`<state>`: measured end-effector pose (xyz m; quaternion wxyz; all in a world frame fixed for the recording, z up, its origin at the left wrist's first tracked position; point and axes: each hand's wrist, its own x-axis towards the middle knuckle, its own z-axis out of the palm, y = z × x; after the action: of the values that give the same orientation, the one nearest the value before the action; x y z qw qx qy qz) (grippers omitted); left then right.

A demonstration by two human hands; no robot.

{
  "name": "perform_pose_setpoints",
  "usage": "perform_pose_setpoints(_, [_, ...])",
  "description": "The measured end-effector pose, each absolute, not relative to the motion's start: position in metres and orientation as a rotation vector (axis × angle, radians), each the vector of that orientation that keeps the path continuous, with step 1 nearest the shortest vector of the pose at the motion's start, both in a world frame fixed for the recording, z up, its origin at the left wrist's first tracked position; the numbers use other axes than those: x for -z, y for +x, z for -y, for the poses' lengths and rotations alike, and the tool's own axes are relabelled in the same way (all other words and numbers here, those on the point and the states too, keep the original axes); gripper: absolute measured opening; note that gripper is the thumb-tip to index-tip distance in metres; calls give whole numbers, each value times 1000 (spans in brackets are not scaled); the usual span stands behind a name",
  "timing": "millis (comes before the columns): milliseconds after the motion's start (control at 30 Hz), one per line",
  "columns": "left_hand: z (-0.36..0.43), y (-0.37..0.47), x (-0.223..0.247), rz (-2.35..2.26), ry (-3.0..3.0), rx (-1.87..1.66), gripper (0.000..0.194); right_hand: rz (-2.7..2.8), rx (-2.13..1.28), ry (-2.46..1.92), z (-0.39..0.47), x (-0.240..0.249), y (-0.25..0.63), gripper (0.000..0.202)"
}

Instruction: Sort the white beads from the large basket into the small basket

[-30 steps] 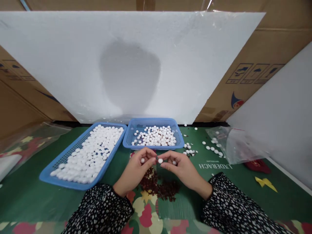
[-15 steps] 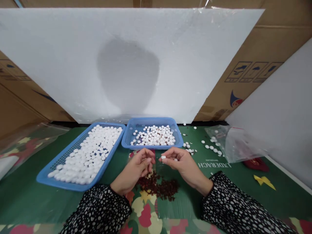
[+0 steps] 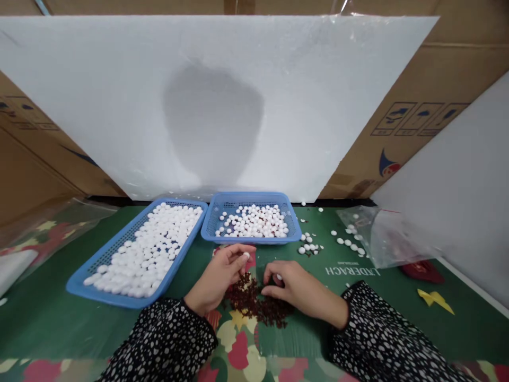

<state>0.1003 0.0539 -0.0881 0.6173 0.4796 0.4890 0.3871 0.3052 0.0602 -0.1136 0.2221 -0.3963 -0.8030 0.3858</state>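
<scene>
My left hand [image 3: 220, 276] pinches a small white ball [image 3: 246, 255] between thumb and forefinger, just in front of the middle basket. My right hand [image 3: 292, 286] is lower, its fingers curled at the edge of a pile of reddish-brown bits [image 3: 250, 300]. Another white ball [image 3: 279, 276] shows inside those curled fingers. Whether its fingertips also hold any brown bits I cannot make out. Beyond the hands, a blue basket [image 3: 251, 241] holds white balls, with brown bits among some. A longer blue basket [image 3: 79, 289] on the left is filled with white balls.
Loose white balls [image 3: 309, 247] lie right of the middle basket. A clear plastic bag [image 3: 382, 239] and a yellow scrap [image 3: 435, 298] are farther right. A white board [image 3: 302, 106] leans behind the green printed covering [image 3: 302, 339]. Another clear bag [image 3: 75, 223] lies at left.
The white ball at my right fingertips is gone from there, and one is now in my left pinch. My right hand has dropped towards the brown pile, away from the left.
</scene>
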Motion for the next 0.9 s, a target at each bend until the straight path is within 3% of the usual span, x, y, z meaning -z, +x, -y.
perform_pose_setpoints(467, [-55,104,90,-1135,1174,-839,25,2486,-759,-1035,-60,109,309,23])
perform_pose_setpoints(767, [-54,105,92,-1095,1061,-828,31,1807,-1218,-939,-65,109,299,9])
perform_pose_setpoints(900, [-54,105,94,-1059,1030,-842,31,1752,-1228,-912,-62,109,295,10])
